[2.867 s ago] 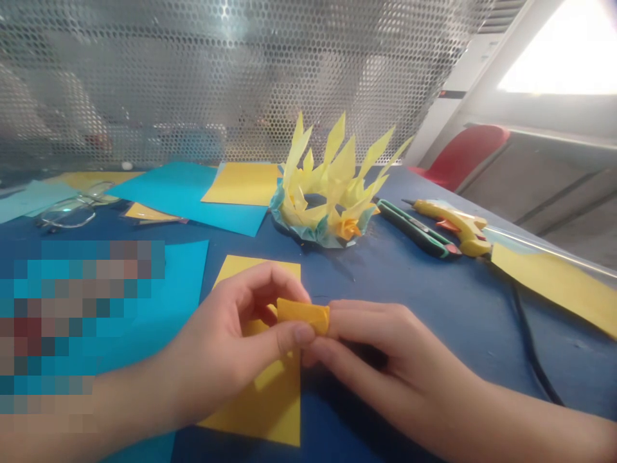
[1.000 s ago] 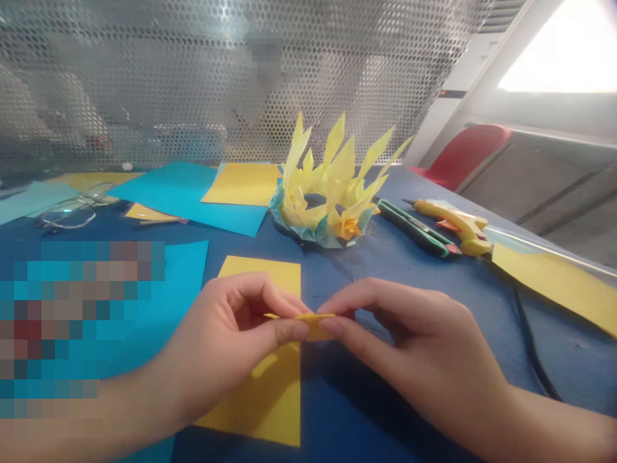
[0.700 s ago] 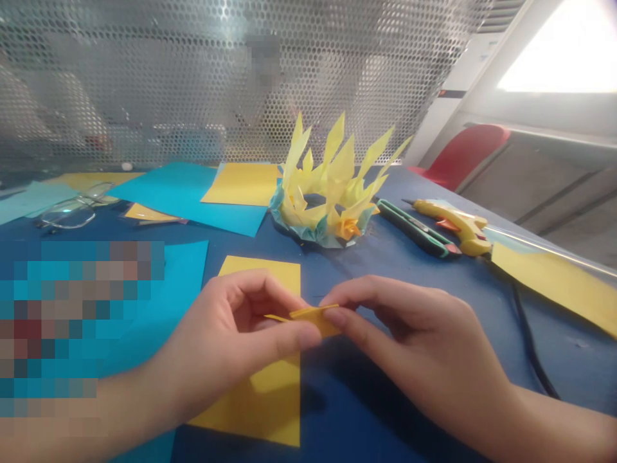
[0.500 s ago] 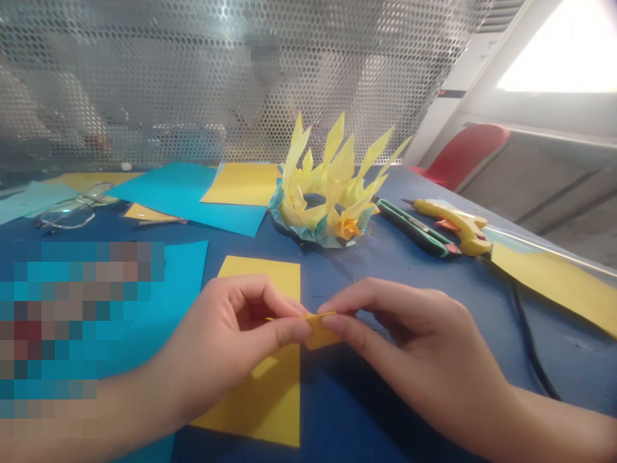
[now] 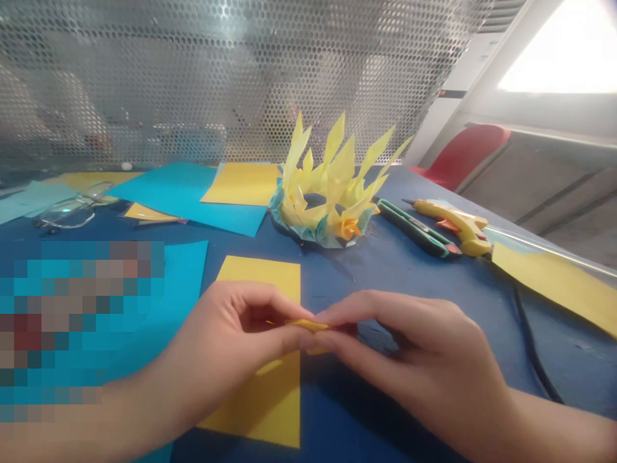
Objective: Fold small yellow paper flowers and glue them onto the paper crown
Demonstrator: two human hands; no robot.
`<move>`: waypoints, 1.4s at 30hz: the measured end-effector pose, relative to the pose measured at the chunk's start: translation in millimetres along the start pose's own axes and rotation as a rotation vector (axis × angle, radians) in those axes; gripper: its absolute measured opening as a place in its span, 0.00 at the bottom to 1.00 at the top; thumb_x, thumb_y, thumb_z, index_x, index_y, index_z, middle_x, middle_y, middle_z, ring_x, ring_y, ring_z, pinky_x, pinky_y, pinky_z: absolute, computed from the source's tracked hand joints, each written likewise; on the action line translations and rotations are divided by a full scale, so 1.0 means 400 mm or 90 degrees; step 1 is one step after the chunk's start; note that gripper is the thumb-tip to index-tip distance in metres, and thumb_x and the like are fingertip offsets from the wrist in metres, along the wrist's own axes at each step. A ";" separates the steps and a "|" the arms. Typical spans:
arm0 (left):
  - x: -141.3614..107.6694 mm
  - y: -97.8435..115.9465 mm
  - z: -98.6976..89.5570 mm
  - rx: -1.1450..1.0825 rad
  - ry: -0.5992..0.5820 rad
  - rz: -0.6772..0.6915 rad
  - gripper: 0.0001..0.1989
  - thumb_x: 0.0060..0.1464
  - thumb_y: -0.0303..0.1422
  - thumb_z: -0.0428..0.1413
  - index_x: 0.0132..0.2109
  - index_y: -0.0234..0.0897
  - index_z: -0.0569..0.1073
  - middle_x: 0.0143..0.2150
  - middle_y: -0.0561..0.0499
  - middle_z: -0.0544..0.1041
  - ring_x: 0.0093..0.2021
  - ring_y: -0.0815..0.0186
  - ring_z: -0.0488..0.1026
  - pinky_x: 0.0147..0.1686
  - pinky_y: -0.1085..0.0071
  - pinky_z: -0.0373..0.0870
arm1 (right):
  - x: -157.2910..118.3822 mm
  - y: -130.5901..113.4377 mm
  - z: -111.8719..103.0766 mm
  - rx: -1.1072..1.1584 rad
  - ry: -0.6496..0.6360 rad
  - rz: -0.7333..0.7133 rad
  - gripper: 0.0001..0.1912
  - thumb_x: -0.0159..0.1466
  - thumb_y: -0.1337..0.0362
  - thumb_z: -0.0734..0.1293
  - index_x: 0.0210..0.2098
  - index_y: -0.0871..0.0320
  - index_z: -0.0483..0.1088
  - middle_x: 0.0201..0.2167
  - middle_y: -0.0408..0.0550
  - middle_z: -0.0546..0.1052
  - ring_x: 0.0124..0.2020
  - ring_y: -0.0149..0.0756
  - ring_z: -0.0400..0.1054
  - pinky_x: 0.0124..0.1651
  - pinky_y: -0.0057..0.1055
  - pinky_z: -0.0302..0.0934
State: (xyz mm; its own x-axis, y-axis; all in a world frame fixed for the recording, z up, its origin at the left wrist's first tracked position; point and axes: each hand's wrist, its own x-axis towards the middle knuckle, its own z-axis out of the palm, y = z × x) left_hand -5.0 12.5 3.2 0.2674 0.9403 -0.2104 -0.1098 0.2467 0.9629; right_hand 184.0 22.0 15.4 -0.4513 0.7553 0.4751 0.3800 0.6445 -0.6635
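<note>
A small folded piece of yellow paper [image 5: 311,325] is pinched between my two hands, in front of me above the blue table. My left hand [image 5: 241,334] grips its left side between thumb and fingertips. Thumb and forefinger of my right hand [image 5: 414,347] press on its right side, the fingertips of both hands nearly touching. Most of the folded paper is covered by the fingers. Beneath my left hand lies a flat yellow sheet [image 5: 270,411]. Beyond the hands stands a yellow paper crown [image 5: 328,186] with pointed spikes, a blue crinkled base and an orange paper flower [image 5: 349,226].
Right of the crown lie a green-black utility knife [image 5: 417,228] and a yellow glue gun [image 5: 453,222], its black cord [image 5: 530,347] running toward me. Blue sheets [image 5: 178,193] and eyeglasses [image 5: 67,215] lie at the left. A perforated metal panel [image 5: 193,83] borders the back.
Both hands have drawn slightly closer together and lower. The folded yellow paper has tilted flatter, and my right fingertips have shifted left along it.
</note>
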 end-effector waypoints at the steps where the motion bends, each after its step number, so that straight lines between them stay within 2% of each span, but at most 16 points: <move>1: -0.001 0.000 0.000 -0.001 0.001 0.008 0.06 0.42 0.24 0.68 0.26 0.41 0.82 0.29 0.57 0.85 0.32 0.71 0.80 0.34 0.84 0.75 | 0.000 0.001 -0.001 0.001 -0.004 -0.011 0.06 0.56 0.75 0.73 0.31 0.58 0.77 0.25 0.35 0.81 0.23 0.17 0.72 0.31 0.06 0.63; 4: -0.003 0.002 -0.002 0.018 0.019 0.010 0.05 0.45 0.26 0.67 0.24 0.40 0.82 0.31 0.56 0.85 0.33 0.71 0.80 0.35 0.84 0.75 | 0.000 0.003 -0.003 0.014 -0.014 -0.040 0.08 0.57 0.76 0.71 0.34 0.58 0.77 0.28 0.37 0.81 0.27 0.18 0.74 0.35 0.07 0.64; 7: -0.005 0.003 -0.003 0.044 0.037 -0.013 0.06 0.41 0.25 0.69 0.23 0.39 0.81 0.23 0.57 0.82 0.26 0.74 0.77 0.27 0.86 0.71 | 0.000 0.003 -0.002 0.024 -0.015 -0.058 0.11 0.58 0.78 0.68 0.34 0.57 0.75 0.28 0.37 0.81 0.28 0.19 0.74 0.36 0.08 0.65; 9: -0.006 0.004 -0.003 0.048 0.038 -0.027 0.07 0.40 0.25 0.69 0.22 0.39 0.80 0.22 0.58 0.81 0.25 0.75 0.75 0.25 0.87 0.70 | 0.000 0.004 -0.003 0.025 -0.024 -0.071 0.11 0.58 0.79 0.68 0.33 0.56 0.74 0.28 0.37 0.81 0.27 0.20 0.74 0.36 0.10 0.66; 17: -0.002 0.015 -0.007 -0.012 -0.011 -0.057 0.08 0.42 0.23 0.69 0.24 0.41 0.82 0.21 0.60 0.81 0.23 0.77 0.76 0.25 0.88 0.70 | 0.005 0.007 -0.014 0.045 -0.058 -0.086 0.13 0.60 0.79 0.69 0.36 0.55 0.76 0.31 0.38 0.82 0.30 0.23 0.76 0.37 0.13 0.68; 22: -0.004 0.018 -0.010 -0.001 0.000 -0.071 0.07 0.41 0.25 0.70 0.23 0.42 0.81 0.21 0.59 0.82 0.22 0.77 0.75 0.24 0.87 0.68 | -0.001 0.010 -0.017 0.050 -0.061 -0.070 0.11 0.60 0.78 0.70 0.34 0.56 0.77 0.30 0.41 0.82 0.30 0.25 0.77 0.36 0.14 0.69; 25: -0.004 0.016 -0.011 0.002 -0.002 -0.054 0.06 0.41 0.27 0.70 0.24 0.42 0.81 0.22 0.58 0.82 0.24 0.76 0.75 0.25 0.86 0.69 | -0.003 0.014 -0.019 0.074 -0.054 -0.069 0.11 0.61 0.77 0.69 0.35 0.54 0.78 0.31 0.41 0.82 0.30 0.25 0.76 0.36 0.15 0.69; 29: -0.003 0.013 -0.010 -0.015 -0.032 -0.034 0.08 0.42 0.23 0.69 0.26 0.41 0.81 0.24 0.59 0.82 0.27 0.74 0.77 0.30 0.84 0.72 | 0.001 0.011 -0.017 0.079 -0.085 -0.070 0.09 0.60 0.76 0.70 0.36 0.57 0.77 0.31 0.41 0.81 0.30 0.23 0.76 0.36 0.13 0.68; 34: -0.006 0.006 -0.005 0.032 -0.015 0.004 0.04 0.47 0.31 0.67 0.27 0.39 0.80 0.26 0.56 0.82 0.29 0.72 0.77 0.30 0.81 0.72 | 0.006 0.004 -0.003 0.048 -0.018 0.047 0.05 0.58 0.71 0.72 0.34 0.58 0.76 0.26 0.39 0.80 0.26 0.23 0.73 0.31 0.14 0.66; 36: -0.009 0.003 -0.004 0.067 0.003 0.023 0.05 0.46 0.31 0.67 0.27 0.39 0.79 0.26 0.55 0.81 0.28 0.71 0.76 0.29 0.81 0.72 | 0.008 0.006 -0.001 0.037 -0.037 0.043 0.02 0.58 0.71 0.72 0.31 0.58 0.76 0.25 0.39 0.80 0.26 0.24 0.73 0.31 0.15 0.66; 38: -0.013 0.001 -0.004 0.097 0.011 0.039 0.05 0.45 0.30 0.67 0.27 0.39 0.79 0.27 0.55 0.81 0.29 0.69 0.76 0.29 0.80 0.73 | 0.009 0.009 -0.003 0.034 -0.055 0.021 0.04 0.60 0.71 0.71 0.28 0.58 0.75 0.25 0.40 0.80 0.26 0.24 0.73 0.32 0.16 0.66; 42: -0.018 0.000 -0.004 0.141 0.008 0.056 0.05 0.49 0.33 0.65 0.29 0.39 0.79 0.28 0.55 0.81 0.30 0.69 0.77 0.32 0.79 0.73 | 0.008 0.009 -0.010 0.033 -0.057 -0.001 0.06 0.60 0.71 0.70 0.27 0.58 0.73 0.24 0.41 0.79 0.26 0.25 0.72 0.31 0.18 0.66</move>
State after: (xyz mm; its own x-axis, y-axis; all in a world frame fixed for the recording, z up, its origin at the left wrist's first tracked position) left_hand -8.3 6.0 4.5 0.2539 0.9592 -0.1246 0.0801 0.1075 0.9910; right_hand 187.1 27.1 16.8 -0.5233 0.7387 0.4248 0.3376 0.6374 -0.6926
